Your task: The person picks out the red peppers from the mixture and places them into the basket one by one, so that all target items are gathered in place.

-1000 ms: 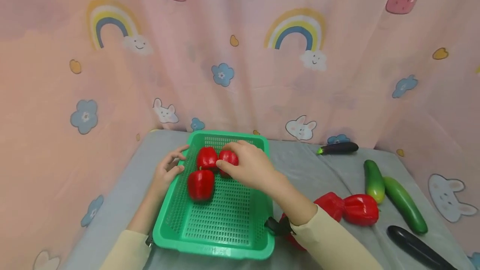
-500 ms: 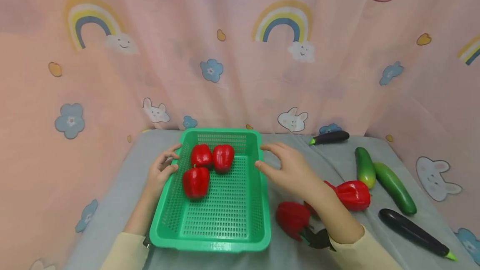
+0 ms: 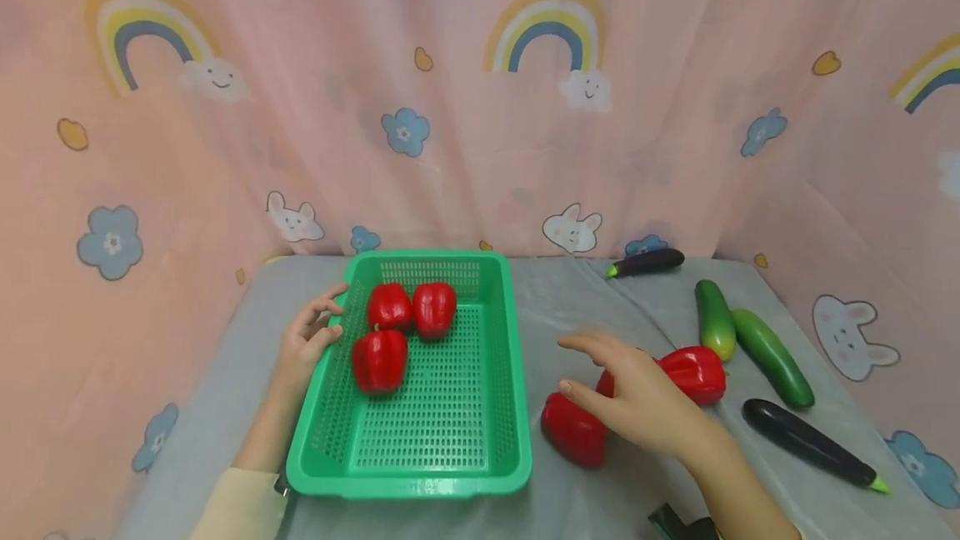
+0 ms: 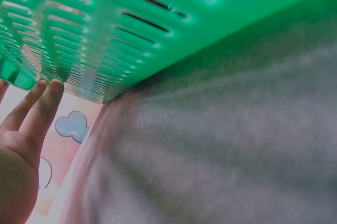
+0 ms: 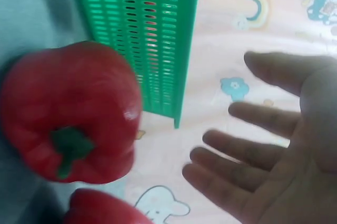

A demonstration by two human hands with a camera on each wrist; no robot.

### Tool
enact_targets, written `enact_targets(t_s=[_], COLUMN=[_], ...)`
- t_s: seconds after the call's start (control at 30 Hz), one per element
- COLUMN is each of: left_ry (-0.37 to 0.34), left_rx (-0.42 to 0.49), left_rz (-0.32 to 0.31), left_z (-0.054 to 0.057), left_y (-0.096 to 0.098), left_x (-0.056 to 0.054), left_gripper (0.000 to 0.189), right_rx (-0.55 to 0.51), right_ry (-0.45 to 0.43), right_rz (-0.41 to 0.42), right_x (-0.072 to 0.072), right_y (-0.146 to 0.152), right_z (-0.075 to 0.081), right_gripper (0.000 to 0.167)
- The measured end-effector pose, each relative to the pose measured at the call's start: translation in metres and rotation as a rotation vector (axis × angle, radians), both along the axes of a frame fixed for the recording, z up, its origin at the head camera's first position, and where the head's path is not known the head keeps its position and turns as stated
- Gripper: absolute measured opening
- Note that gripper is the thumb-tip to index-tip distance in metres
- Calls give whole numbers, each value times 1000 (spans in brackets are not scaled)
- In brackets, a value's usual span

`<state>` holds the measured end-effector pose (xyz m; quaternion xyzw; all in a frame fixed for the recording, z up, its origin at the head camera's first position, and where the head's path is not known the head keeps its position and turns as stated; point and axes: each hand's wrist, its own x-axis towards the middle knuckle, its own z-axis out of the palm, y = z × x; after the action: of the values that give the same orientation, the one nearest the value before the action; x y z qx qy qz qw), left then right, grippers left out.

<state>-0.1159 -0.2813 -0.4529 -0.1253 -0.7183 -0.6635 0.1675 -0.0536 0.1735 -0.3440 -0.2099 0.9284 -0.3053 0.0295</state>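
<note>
My left hand [image 3: 302,347] is at the left side of a green perforated plastic basket [image 3: 408,487]. Its fairly straight fingertips touch the basket near the rim, as the left wrist view also shows. Inside, toward the back left, sit three red bell peppers [image 3: 380,361]. Right of the basket, my right hand [image 3: 637,397] hovers with spread fingers and holds nothing. Close by it lies a red bell pepper [image 3: 573,432], its green stem visible in the right wrist view. Another red pepper [image 3: 697,373] shows beyond the hand, and one more is mostly hidden behind the fingers.
Two green cucumber-like vegetables [image 3: 772,357] lie at the right. A dark eggplant [image 3: 810,442] is at the front right and a smaller eggplant [image 3: 647,262] at the back. Grey cloth [image 3: 555,307] covers the table, and a pink patterned curtain [image 3: 465,148] hangs behind it.
My right hand has let go of a bell pepper in the basket and moved right, out over the peppers on the cloth. My left hand stays at the basket while the head view shifts.
</note>
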Motion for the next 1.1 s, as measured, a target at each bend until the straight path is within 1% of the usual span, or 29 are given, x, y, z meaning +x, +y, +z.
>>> enact_targets(t_s=[0.17,0.27,0.37,0.53,0.7,0.87,1.1], left_ry=[17,15,8,-2,6,9,8], left_rx=[3,5,10,15,19,18,20], left_rz=[-5,-5,-6,-13,-16,-9,-15], left_z=[0,0,1,3,2,1,2], left_y=[-2,-2,-2,-1,0,1,-1], left_x=[0,0,1,1,1,1,1], left_gripper=[16,15,15,15,16,15,15], right_rx=[-5,-8,9,43,58,58,54], right_ry=[-56,-97,-140,-195,-217,-238,-236], right_rz=[50,76,76,42,30,45,37], right_x=[9,13,16,22,27,30,31], right_y=[7,10,12,16,23,29,27], right_z=[-13,-20,-26,-32,-35,-40,-48], right_gripper=[66,65,65,70,74,79,86])
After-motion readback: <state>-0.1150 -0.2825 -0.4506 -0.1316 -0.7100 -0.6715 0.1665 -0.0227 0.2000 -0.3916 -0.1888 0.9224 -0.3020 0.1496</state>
